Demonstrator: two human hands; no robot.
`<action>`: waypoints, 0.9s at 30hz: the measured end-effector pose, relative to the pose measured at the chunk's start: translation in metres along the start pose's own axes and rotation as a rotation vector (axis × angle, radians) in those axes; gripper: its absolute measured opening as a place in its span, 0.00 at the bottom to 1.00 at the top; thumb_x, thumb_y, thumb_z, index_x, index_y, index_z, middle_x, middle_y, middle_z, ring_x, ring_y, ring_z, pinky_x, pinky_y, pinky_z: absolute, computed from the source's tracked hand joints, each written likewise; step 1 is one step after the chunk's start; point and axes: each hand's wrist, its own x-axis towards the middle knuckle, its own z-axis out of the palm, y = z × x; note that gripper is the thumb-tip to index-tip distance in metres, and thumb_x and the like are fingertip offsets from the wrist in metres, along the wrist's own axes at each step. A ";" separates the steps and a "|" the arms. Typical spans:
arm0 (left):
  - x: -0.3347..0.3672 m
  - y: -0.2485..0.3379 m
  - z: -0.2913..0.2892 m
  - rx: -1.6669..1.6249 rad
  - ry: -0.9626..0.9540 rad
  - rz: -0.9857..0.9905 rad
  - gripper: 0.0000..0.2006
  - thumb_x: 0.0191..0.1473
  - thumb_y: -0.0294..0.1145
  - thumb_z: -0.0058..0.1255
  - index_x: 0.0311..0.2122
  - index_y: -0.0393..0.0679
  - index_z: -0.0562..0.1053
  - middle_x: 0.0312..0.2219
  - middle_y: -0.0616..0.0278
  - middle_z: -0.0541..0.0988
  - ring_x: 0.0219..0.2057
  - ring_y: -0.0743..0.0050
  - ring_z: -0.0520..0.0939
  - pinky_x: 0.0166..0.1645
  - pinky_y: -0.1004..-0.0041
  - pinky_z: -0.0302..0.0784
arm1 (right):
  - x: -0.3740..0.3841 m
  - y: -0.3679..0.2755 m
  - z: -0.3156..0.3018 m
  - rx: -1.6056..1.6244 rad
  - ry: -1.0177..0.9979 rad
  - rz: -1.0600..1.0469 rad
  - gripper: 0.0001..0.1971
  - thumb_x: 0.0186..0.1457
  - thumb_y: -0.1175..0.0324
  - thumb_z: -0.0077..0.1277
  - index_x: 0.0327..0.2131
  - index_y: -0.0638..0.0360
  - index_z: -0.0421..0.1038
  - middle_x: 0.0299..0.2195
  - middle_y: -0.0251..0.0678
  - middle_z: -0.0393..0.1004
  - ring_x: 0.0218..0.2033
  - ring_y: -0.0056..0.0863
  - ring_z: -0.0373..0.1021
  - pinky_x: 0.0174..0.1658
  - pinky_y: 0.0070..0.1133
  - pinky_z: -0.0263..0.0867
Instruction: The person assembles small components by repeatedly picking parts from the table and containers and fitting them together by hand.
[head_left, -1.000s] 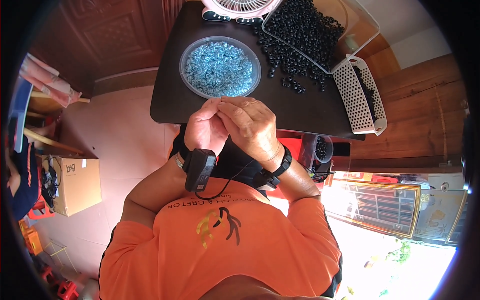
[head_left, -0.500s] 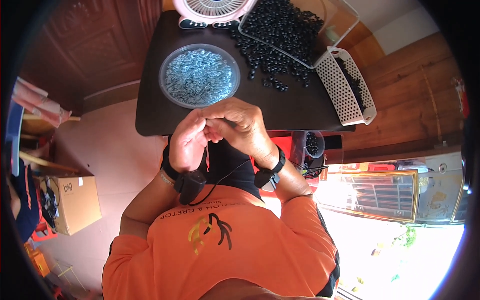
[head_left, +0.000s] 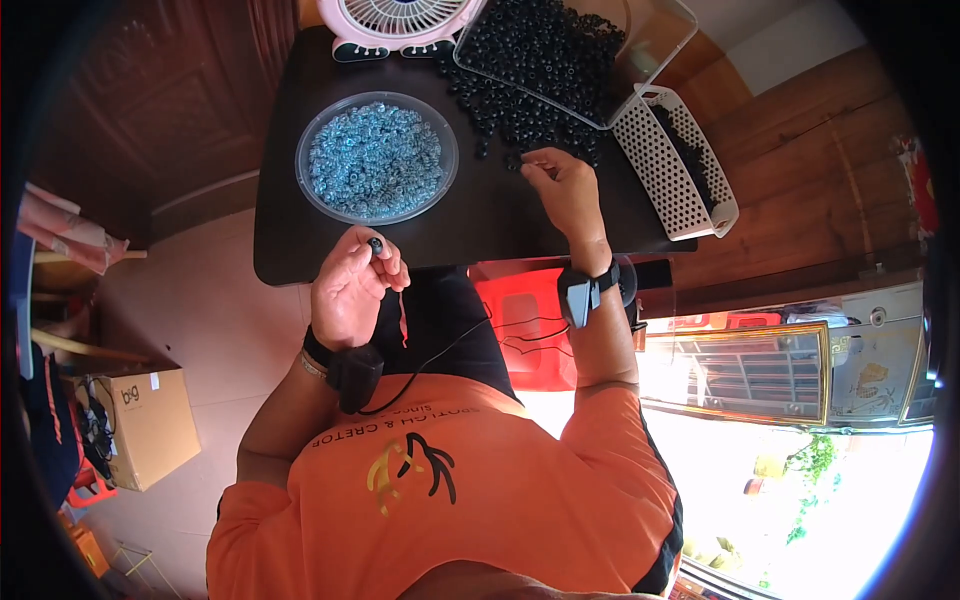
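My left hand (head_left: 352, 282) is raised near the front edge of the dark table (head_left: 480, 225) and pinches a small black bead (head_left: 375, 243) between thumb and fingers. My right hand (head_left: 565, 190) reaches forward onto the table, its fingertips at the near edge of a pile of black beads (head_left: 520, 110); whether it grips one I cannot tell. A round clear bowl (head_left: 377, 157) full of blue beads sits on the table just beyond my left hand. Both wrists wear black bands.
A clear plastic box (head_left: 575, 50) holds more black beads at the back. A white perforated basket (head_left: 670, 165) lies at the table's right end. A pink desk fan (head_left: 395, 22) stands at the far edge. A cardboard box (head_left: 150, 425) sits on the floor left.
My hands were together in front of my chest; now they have parted. The right hand has reached out to the black bead pile, the left stays near with a bead.
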 end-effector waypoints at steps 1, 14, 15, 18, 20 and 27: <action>0.000 0.000 0.000 -0.003 -0.001 0.001 0.09 0.56 0.36 0.40 0.32 0.41 0.65 0.25 0.61 0.70 0.28 0.68 0.72 0.36 0.71 0.67 | 0.005 0.005 -0.001 -0.009 -0.032 0.052 0.09 0.46 0.70 0.54 0.33 0.61 0.76 0.28 0.40 0.77 0.28 0.31 0.75 0.33 0.22 0.69; -0.004 0.003 -0.002 0.012 0.031 -0.003 0.09 0.55 0.36 0.39 0.30 0.42 0.65 0.24 0.61 0.69 0.27 0.68 0.72 0.35 0.72 0.67 | 0.048 0.014 0.030 -0.602 -0.186 -0.141 0.07 0.44 0.64 0.53 0.26 0.54 0.76 0.27 0.37 0.76 0.33 0.40 0.72 0.36 0.31 0.69; -0.005 0.003 -0.001 0.006 0.032 -0.011 0.09 0.55 0.35 0.39 0.30 0.41 0.65 0.24 0.61 0.69 0.27 0.68 0.73 0.35 0.72 0.67 | 0.049 0.017 0.031 -0.602 -0.187 -0.144 0.07 0.44 0.64 0.53 0.26 0.54 0.76 0.27 0.37 0.76 0.33 0.40 0.72 0.36 0.31 0.69; -0.005 0.004 0.000 0.027 0.019 -0.024 0.09 0.56 0.35 0.40 0.30 0.41 0.65 0.24 0.61 0.70 0.27 0.69 0.73 0.35 0.73 0.67 | 0.050 0.019 0.031 -0.557 -0.033 -0.268 0.07 0.44 0.68 0.54 0.29 0.55 0.76 0.28 0.35 0.77 0.31 0.32 0.73 0.34 0.25 0.68; -0.005 0.003 0.001 0.031 0.020 -0.025 0.09 0.56 0.36 0.40 0.30 0.41 0.65 0.24 0.62 0.70 0.27 0.70 0.73 0.35 0.73 0.67 | 0.042 -0.004 0.020 0.080 -0.196 0.052 0.06 0.49 0.73 0.52 0.32 0.60 0.75 0.27 0.32 0.76 0.30 0.21 0.71 0.34 0.17 0.66; 0.002 -0.001 0.011 0.031 -0.071 -0.033 0.10 0.57 0.37 0.40 0.31 0.41 0.66 0.24 0.62 0.70 0.27 0.71 0.73 0.35 0.75 0.66 | -0.004 -0.055 0.018 0.850 -0.468 0.148 0.08 0.53 0.75 0.51 0.37 0.66 0.72 0.29 0.32 0.74 0.29 0.17 0.68 0.36 0.14 0.64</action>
